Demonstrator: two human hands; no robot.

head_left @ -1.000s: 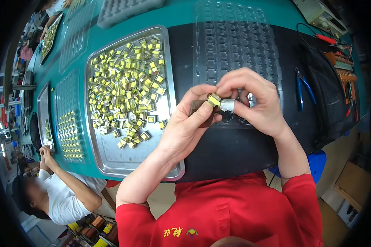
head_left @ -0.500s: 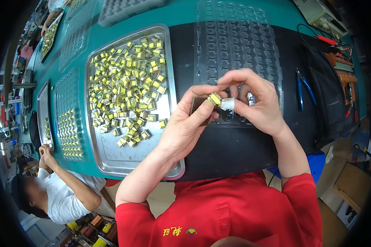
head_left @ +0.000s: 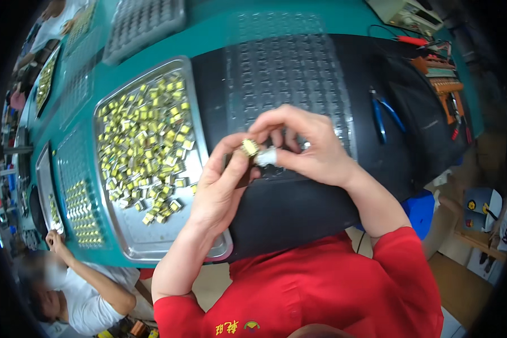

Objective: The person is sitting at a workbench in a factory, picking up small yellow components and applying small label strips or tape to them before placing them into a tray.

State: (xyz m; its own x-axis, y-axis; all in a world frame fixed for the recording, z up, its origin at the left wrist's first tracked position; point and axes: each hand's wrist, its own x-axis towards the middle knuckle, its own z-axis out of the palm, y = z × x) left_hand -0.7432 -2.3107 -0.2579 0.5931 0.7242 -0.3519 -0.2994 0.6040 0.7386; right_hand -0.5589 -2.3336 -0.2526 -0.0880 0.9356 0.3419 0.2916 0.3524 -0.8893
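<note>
A small transformer point(head_left: 249, 147), yellow-taped with a row of metal pins, is pinched between the thumb and fingers of my left hand point(head_left: 215, 179). My right hand point(head_left: 316, 147) is curled close beside it, its thumb wrapped in a white covering point(head_left: 266, 157). The right fingertips meet the left ones around the part; whether they grip it too is hard to see. Something dark brown shows behind my left thumb, mostly hidden. To the left, a metal tray point(head_left: 146, 239) bears a heap of similar yellow transformers point(head_left: 146, 141). Under and beyond my hands lies a clear plastic blister tray point(head_left: 290, 67).
Blue-handled pliers point(head_left: 382, 118) lie on the black mat point(head_left: 298, 205) at right, near a black pouch point(head_left: 414, 107). A red clip lead point(head_left: 412, 40) is at the far right. At left, a co-worker point(head_left: 98, 290) sits by another blister tray point(head_left: 83, 214) holding rows of parts.
The whole view has shifted, so the table and my hands appear further left and slightly lower. My left hand still pinches the transformer, with the right hand beside it.
</note>
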